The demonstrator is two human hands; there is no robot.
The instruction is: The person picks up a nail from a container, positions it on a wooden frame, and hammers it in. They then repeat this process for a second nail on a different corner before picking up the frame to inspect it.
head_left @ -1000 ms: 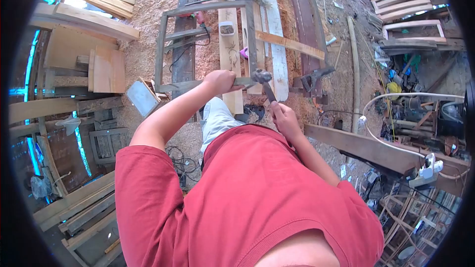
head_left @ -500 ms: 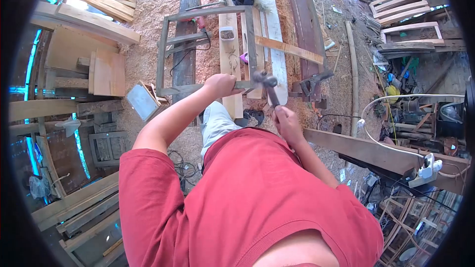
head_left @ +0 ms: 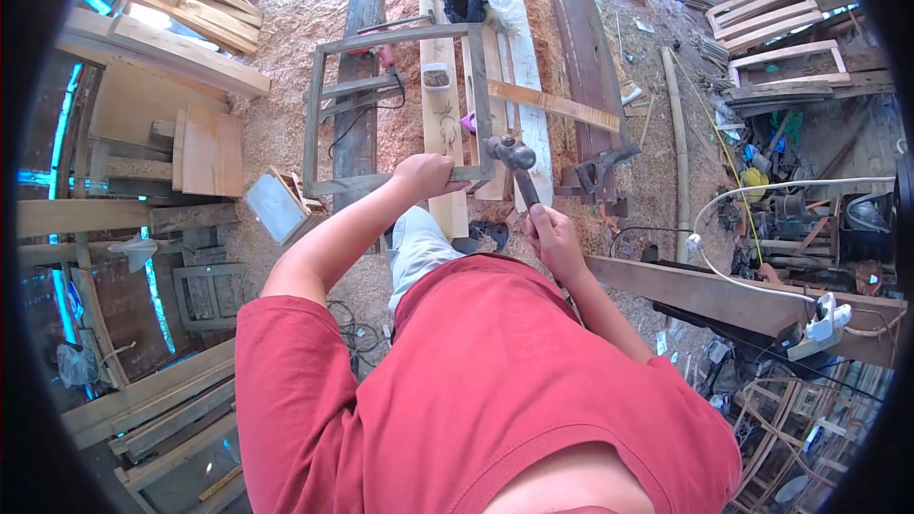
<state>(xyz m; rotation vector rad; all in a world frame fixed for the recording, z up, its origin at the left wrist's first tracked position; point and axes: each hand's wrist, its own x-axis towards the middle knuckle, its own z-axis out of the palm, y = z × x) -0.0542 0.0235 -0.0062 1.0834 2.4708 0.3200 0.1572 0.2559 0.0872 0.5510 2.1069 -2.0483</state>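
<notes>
Head-worn fisheye view; steeply downward, close above wooden frame (head_left: 311,114)

One hammer (head_left: 519,171); one grey frame (head_left: 311,114); two hands, the left hand (head_left: 428,173) and the right hand (head_left: 552,233); two pale frames (head_left: 785,49) at two o'clock.

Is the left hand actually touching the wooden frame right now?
Touching. The head view shows the left hand closed over the near rail of the wooden frame, with no gap.

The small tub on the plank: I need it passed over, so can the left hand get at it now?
Probably yes, once it lets go: the left hand grips the near rail of the wooden frame, and the small tub sits just beyond, uncovered, inside the open frame.
</notes>
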